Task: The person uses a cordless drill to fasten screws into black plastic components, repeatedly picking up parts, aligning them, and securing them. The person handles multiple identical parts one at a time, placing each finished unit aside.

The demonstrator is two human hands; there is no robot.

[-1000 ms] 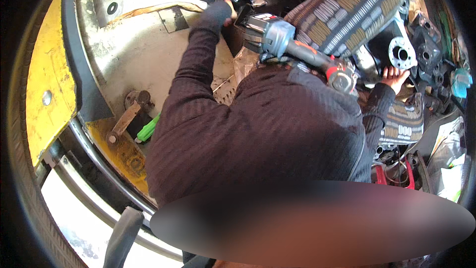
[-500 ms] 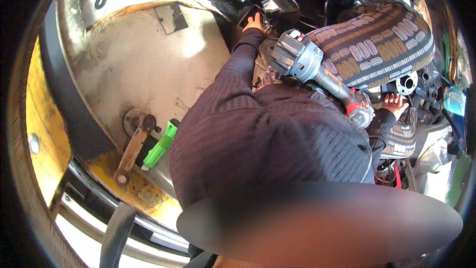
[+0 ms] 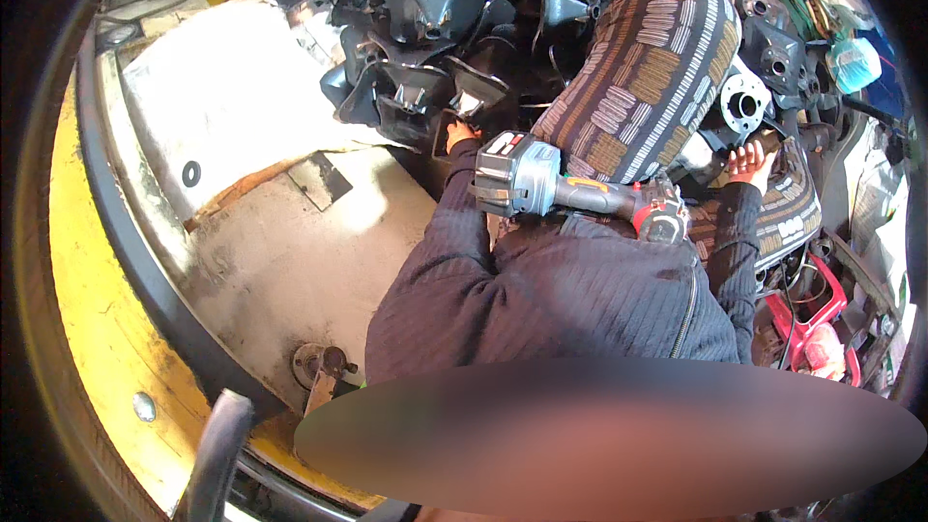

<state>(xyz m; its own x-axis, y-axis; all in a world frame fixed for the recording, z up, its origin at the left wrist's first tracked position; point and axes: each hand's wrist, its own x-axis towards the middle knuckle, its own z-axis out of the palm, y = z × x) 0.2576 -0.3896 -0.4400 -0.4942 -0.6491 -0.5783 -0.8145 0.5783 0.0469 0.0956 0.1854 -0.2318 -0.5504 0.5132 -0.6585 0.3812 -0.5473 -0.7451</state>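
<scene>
My left hand (image 3: 462, 135) reaches forward to the edge of a heap of black moulded parts (image 3: 435, 10). Its fingers look curled at a dark edge, and what they hold is hidden in shadow. Against my patterned trouser leg, by a metal flange (image 3: 744, 104), lies my right hand (image 3: 749, 166). The fingers of that hand are stretched out and hold nothing. Across my lap, between both arms, rests a cordless power tool (image 3: 590, 197) with a grey-black battery pack at its left end and a red head at its right. Neither hand touches it.
To the left a worn pale panel (image 3: 280, 251) sits inside a yellow rim (image 3: 87, 290) with a black strip. A round metal fitting (image 3: 319, 362) stands on the panel. Dark metal parts (image 3: 773, 53) lie at far right, with a red frame (image 3: 817, 300) nearer me.
The view has shifted, showing more of the black heap ahead. The power tool now lies more level. The bright green tool at left is almost wholly out of sight. My right hand stays open.
</scene>
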